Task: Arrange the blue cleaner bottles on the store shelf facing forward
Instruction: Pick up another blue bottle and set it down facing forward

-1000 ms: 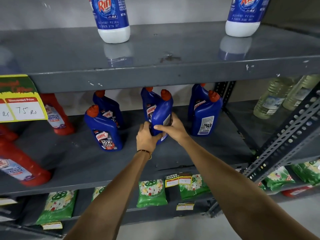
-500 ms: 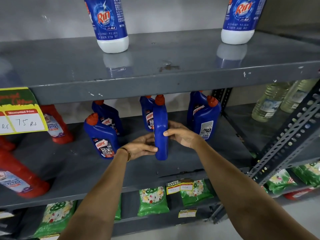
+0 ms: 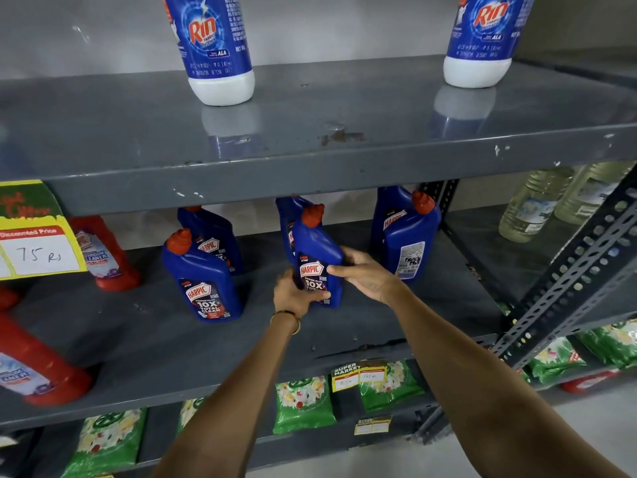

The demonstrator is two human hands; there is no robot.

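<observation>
Several blue Harpic cleaner bottles with red caps stand on the grey middle shelf (image 3: 344, 326). Both hands hold the middle front bottle (image 3: 317, 246), its front label towards me. My left hand (image 3: 296, 294) grips its lower left side, and my right hand (image 3: 365, 274) wraps its right side. Another blue bottle (image 3: 287, 215) stands right behind it, mostly hidden. To the left, a front bottle (image 3: 203, 281) shows its label, with one more (image 3: 213, 236) behind. On the right, a bottle (image 3: 410, 236) shows its back label, and a further bottle (image 3: 387, 208) stands behind that one.
Red cleaner bottles (image 3: 103, 253) stand and lie at the left, beside a yellow price tag (image 3: 38, 250). Two Rin bottles (image 3: 220, 50) stand on the upper shelf. Pale bottles (image 3: 537, 205) sit at the right behind a slanted perforated brace (image 3: 568, 281). Green packets (image 3: 303, 405) fill the lower shelf.
Both hands have turned the middle bottle from back label, through edge-on, to front label towards me. The left hand moved from its side to its lower front.
</observation>
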